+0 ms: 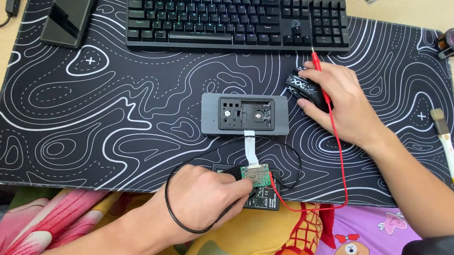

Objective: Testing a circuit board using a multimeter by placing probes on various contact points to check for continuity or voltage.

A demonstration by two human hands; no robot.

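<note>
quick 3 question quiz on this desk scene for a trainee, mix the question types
1. True or false: the right hand rests on the computer mouse.
2. Multiple choice: the small green circuit board at the left hand joins the grey housing by: A) a white flat ribbon cable B) a metal chain C) a blue hose
3. Fill in: the brush lies at the ___ edge of the patterned desk mat.

Key: 1 true; 2 A; 3 right
</note>
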